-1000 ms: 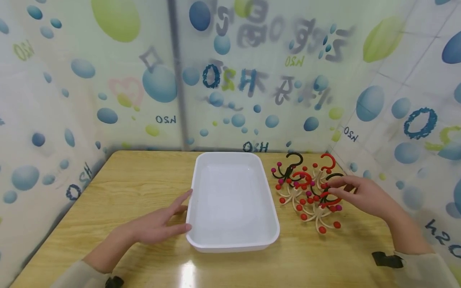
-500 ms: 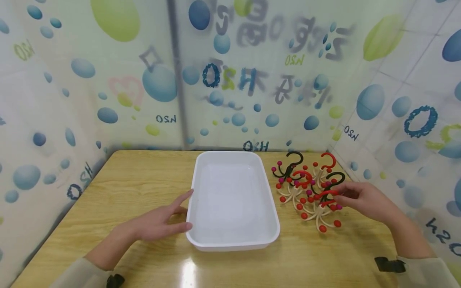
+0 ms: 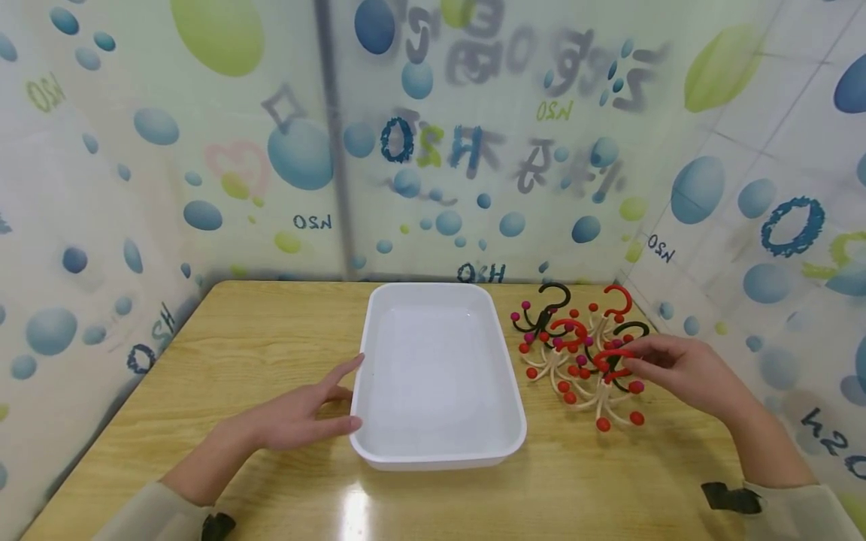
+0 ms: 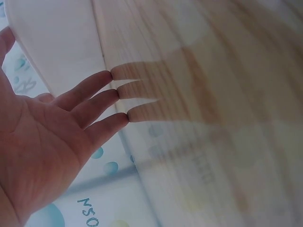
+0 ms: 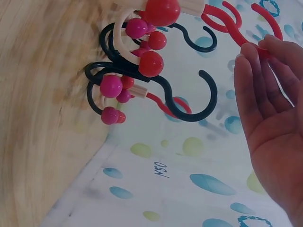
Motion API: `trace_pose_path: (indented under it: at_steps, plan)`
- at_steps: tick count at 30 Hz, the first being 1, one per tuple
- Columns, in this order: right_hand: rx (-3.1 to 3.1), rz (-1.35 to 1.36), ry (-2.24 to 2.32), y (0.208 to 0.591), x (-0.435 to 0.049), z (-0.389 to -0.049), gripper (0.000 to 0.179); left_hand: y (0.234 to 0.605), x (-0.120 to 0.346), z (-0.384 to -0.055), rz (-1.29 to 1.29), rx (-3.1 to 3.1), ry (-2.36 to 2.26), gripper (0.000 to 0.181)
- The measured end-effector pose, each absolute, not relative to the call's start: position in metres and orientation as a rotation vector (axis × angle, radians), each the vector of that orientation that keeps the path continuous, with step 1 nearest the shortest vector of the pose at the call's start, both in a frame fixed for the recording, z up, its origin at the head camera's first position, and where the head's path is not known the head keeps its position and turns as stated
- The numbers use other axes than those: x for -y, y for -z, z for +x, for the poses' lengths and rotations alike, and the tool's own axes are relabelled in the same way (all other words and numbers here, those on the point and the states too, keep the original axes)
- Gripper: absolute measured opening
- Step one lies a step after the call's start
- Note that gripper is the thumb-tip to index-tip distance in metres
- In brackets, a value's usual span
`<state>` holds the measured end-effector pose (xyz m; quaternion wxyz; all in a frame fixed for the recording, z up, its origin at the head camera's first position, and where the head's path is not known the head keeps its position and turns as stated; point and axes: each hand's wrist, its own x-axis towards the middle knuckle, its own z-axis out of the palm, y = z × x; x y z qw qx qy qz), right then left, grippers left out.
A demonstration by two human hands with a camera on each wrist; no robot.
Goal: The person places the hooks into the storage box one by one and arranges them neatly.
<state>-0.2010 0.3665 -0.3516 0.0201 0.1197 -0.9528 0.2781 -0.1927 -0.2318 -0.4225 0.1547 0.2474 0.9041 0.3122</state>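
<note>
My right hand (image 3: 683, 372) pinches the red curved top of a red-and-cream multi-arm hook (image 3: 604, 392), whose spread legs end in red balls. In the right wrist view, thumb and fingertips meet on its red hook end (image 5: 232, 29). Close around it stand several similar hooks, including a black hook (image 3: 544, 319) with magenta balls and a cream hook (image 3: 555, 359) with a red top. My left hand (image 3: 298, 413) lies along the left side of a white rectangular tray (image 3: 440, 376), thumb and index finger touching its rim. Its fingers extend loosely in the left wrist view.
The tray sits mid-table, its inside bare white. A wooden table (image 3: 271, 338) carries everything, with the hooks grouped to the right of the tray. Patterned curtains (image 3: 257, 188) with bubble prints enclose the back and both sides.
The right hand has lowered from the black hook to the red top of the front cream hook, gripped it and tipped it slightly upward. The left hand and tray stay put.
</note>
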Motion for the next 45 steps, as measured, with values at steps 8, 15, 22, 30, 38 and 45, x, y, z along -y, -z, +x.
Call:
trace_pose_path:
  at_steps: [8, 15, 22, 30, 38, 45]
  plan:
    - [2.849, 0.394, -0.811, 0.345, -0.361, -0.196, 0.023, 0.423, 0.231, -0.193, 0.739, -2.602, -0.897, 0.095]
    - [2.724, 0.477, -0.850, 0.339, -0.349, -0.192, 0.016, 0.423, 0.231, -0.192, 0.751, -2.613, -0.894, 0.095]
    - [2.683, 0.520, -0.937, 0.329, -0.321, -0.195, 0.016, 0.423, 0.231, -0.192, 0.751, -2.611, -0.891, 0.094]
    - [2.603, 0.624, -1.027, 0.317, -0.282, -0.212, 0.017, 0.423, 0.231, -0.193, 0.724, -2.596, -0.896, 0.095]
    - [2.650, 0.634, -1.112, 0.297, -0.233, -0.237, 0.023, 0.422, 0.231, -0.193, 0.708, -2.580, -0.909, 0.094]
    - [2.740, 0.736, -1.163, 0.299, -0.191, -0.270, 0.022, 0.420, 0.232, -0.192, 0.709, -2.585, -0.904, 0.094]
